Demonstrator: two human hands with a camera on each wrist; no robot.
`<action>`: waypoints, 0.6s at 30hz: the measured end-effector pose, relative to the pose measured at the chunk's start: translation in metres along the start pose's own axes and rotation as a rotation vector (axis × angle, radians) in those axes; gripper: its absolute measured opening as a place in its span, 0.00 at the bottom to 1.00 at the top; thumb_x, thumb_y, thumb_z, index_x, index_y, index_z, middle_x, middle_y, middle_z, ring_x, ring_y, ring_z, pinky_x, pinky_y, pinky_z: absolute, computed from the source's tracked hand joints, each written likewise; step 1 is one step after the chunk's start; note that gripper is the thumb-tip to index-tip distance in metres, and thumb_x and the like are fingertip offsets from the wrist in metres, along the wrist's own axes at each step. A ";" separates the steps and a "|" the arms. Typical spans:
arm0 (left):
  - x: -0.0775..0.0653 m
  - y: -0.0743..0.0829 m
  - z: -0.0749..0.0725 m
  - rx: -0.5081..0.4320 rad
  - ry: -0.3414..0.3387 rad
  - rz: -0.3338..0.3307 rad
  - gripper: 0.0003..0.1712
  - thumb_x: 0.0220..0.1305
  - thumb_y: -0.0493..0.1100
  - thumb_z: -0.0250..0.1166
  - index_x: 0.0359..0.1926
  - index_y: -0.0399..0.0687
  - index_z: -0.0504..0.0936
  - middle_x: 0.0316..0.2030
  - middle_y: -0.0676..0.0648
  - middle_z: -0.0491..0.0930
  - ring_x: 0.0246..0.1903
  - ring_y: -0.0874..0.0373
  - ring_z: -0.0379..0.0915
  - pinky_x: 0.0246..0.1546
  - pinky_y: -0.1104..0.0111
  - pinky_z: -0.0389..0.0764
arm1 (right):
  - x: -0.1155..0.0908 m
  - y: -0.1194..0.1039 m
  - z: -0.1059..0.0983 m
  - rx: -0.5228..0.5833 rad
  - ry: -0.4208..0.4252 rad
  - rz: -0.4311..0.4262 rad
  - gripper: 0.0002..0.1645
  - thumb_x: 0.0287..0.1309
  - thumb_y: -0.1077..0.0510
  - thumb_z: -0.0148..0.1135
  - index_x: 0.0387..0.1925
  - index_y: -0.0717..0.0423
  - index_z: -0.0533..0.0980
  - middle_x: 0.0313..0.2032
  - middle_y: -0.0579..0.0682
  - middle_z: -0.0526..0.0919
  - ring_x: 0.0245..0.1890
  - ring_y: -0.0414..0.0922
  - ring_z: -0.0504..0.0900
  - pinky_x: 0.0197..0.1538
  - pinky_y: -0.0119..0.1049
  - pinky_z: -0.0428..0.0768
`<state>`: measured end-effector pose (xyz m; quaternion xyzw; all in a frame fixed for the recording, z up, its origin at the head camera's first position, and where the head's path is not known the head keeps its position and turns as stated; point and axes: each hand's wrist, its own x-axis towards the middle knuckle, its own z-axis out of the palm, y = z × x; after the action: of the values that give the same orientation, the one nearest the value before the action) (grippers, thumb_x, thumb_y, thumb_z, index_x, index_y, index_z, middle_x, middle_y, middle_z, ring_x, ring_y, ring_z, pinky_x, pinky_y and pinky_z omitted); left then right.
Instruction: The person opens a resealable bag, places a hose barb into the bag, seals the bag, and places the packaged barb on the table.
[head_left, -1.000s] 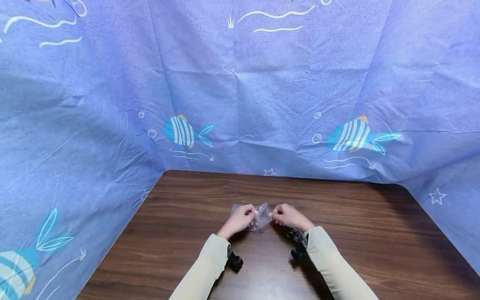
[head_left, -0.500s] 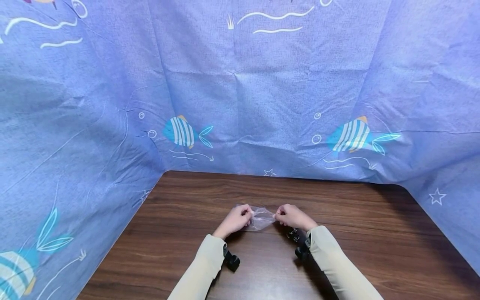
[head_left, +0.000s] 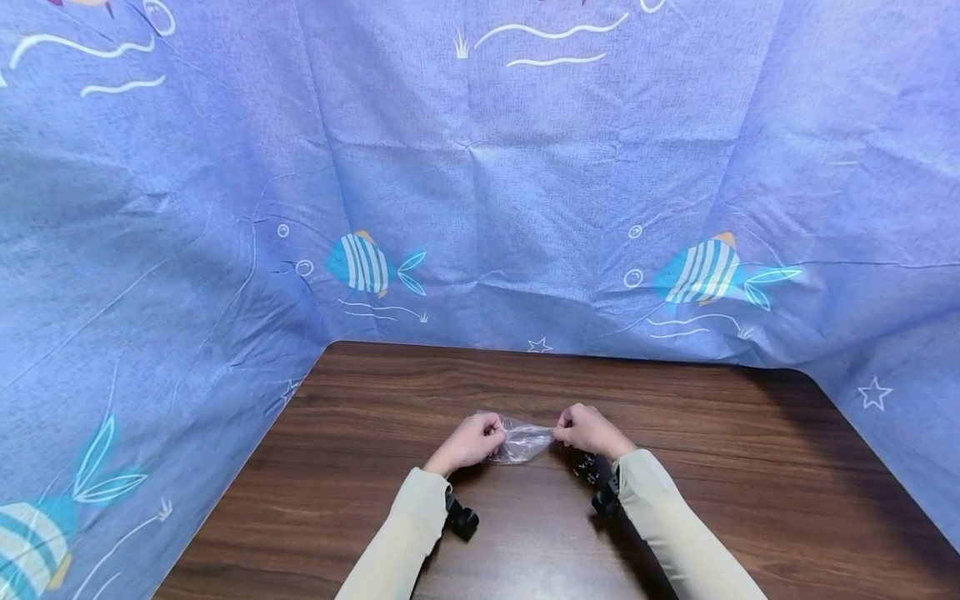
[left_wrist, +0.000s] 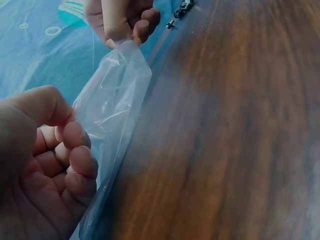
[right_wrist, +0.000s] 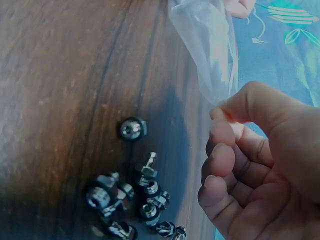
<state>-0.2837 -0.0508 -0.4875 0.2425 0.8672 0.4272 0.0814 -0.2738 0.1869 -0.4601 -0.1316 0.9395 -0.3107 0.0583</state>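
Observation:
A clear plastic bag [head_left: 519, 443] is stretched between both hands, low over the wooden table. My left hand [head_left: 474, 439] pinches it on the left between thumb and curled index finger. On the other side my right hand [head_left: 588, 430] pinches a corner of it, drawn to a point in the right wrist view, where the bag [right_wrist: 204, 47] hangs in folds. Small shiny metal fittings [right_wrist: 150, 210] with hex bodies and threaded or barbed ends lie in a loose pile on the table beside the right hand. The bag looks see-through, with nothing visible inside.
The brown wood-grain table [head_left: 360, 500] reaches back to a blue cloth curtain [head_left: 540, 208] printed with fish, which hangs along its back and sides. Black wrist cameras [head_left: 462, 523] sit under both forearms. One fitting [right_wrist: 132, 129] lies apart from the pile.
The two hands have moved a little apart, the left one leftward and the right one rightward. The bag between them has been drawn tauter and narrower toward the right hand.

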 end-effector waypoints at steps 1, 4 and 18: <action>0.000 0.000 0.000 -0.006 -0.005 0.001 0.09 0.61 0.37 0.55 0.24 0.46 0.72 0.17 0.55 0.71 0.17 0.66 0.66 0.20 0.74 0.68 | 0.000 0.000 0.000 0.003 0.001 0.006 0.11 0.53 0.60 0.62 0.18 0.58 0.77 0.15 0.44 0.75 0.17 0.38 0.69 0.24 0.30 0.68; -0.001 -0.001 0.000 -0.022 -0.015 -0.005 0.08 0.60 0.36 0.56 0.24 0.45 0.72 0.18 0.55 0.74 0.19 0.66 0.68 0.21 0.74 0.70 | 0.001 0.000 0.000 0.011 -0.002 0.020 0.11 0.53 0.60 0.62 0.18 0.59 0.78 0.15 0.45 0.76 0.17 0.37 0.69 0.24 0.29 0.69; 0.003 0.000 0.005 -0.020 0.107 0.036 0.01 0.57 0.38 0.60 0.30 0.45 0.76 0.26 0.52 0.76 0.26 0.66 0.68 0.31 0.75 0.72 | 0.004 -0.004 -0.004 0.117 -0.022 0.046 0.09 0.52 0.62 0.61 0.21 0.62 0.80 0.16 0.49 0.80 0.15 0.37 0.72 0.22 0.29 0.72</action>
<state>-0.2844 -0.0460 -0.4909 0.2341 0.8616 0.4493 0.0298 -0.2773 0.1849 -0.4549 -0.1099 0.9218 -0.3623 0.0835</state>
